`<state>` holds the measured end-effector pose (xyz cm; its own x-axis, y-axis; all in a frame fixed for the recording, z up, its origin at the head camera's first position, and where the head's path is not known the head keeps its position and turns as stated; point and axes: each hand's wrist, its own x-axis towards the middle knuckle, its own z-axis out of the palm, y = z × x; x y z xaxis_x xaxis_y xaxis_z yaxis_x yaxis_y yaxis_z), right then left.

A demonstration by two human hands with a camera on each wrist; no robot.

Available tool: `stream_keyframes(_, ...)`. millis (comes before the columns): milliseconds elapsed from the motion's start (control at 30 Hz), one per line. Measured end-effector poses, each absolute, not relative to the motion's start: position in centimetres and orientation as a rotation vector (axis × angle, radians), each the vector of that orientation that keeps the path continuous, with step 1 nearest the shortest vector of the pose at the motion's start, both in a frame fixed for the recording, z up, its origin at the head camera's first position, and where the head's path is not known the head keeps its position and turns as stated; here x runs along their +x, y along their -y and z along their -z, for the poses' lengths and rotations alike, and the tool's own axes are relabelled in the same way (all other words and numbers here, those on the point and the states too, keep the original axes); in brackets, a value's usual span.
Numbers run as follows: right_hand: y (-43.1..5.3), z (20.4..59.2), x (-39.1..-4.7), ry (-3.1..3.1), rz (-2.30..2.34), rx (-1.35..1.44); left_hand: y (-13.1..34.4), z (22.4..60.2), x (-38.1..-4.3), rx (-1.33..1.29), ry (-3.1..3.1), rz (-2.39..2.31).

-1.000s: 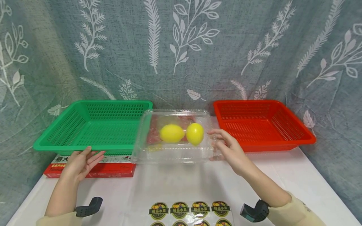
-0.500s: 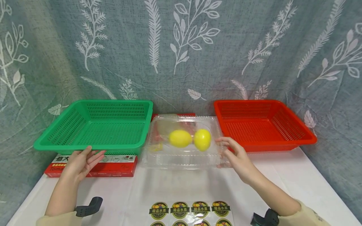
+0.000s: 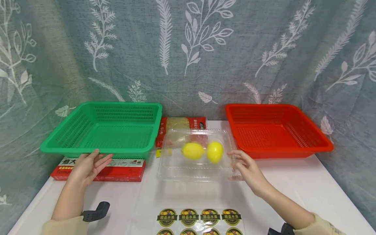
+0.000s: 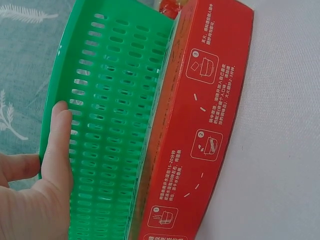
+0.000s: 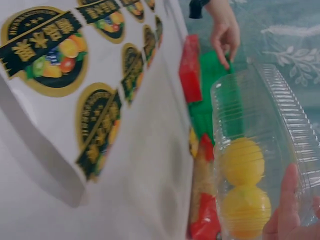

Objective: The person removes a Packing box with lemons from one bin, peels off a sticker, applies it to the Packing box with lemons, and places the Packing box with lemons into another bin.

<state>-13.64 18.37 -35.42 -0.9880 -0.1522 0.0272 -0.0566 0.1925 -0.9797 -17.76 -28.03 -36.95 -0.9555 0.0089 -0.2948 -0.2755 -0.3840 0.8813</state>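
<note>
My right hand (image 3: 249, 171) grips the right end of a clear plastic clamshell box (image 3: 194, 174) and holds it above the table. Two yellow lemons (image 3: 193, 150) lie inside it; they also show through its wall in the right wrist view. At the left, my left hand (image 3: 89, 166) holds the front rim of a green plastic basket (image 3: 117, 133), with the thumb and fingers on opposite sides of the rim in the left wrist view. The basket's front overhangs a red and white carton (image 3: 123, 174).
A red basket (image 3: 261, 130) stands at the right. Behind the box lies a red food packet (image 3: 199, 122). A sheet of round fruit labels (image 3: 188, 217) lies on the white table near the front edge. A patterned curtain (image 3: 188, 88) hangs behind.
The right hand has brought the clamshell box with its lemons lower, nearer and to the right, uncovering the red packet behind. My left hand stays at the green basket's rim.
</note>
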Motion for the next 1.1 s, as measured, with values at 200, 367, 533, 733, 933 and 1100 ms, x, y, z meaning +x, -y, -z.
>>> stream_keyframes(200,-18.7,36.3,-13.4,-2.354,1.935,-0.209,27.2,36.6,-18.1,-0.329,-1.699,-2.413)
stream_keyframes(367,-18.7,36.8,-13.2,-2.330,1.941,-0.171,26.9,36.3,-18.2,-0.346,-1.716,-2.404)
stream_keyframes(533,-18.5,37.2,-13.2,-2.323,1.927,-0.156,26.8,36.2,-18.1,-0.382,-1.716,-2.422)
stream_keyframes(733,-18.3,37.8,-13.3,-2.319,1.908,-0.152,26.9,36.1,-17.9,-0.399,-1.725,-2.430)
stream_keyframes(933,-18.0,38.2,-13.4,-2.325,1.907,-0.144,27.3,36.1,-17.5,-0.361,-1.750,-2.433)
stream_keyframes(1100,-17.8,38.6,-13.6,-2.313,1.904,-0.146,27.7,36.1,-17.3,-0.363,-1.752,-2.440)
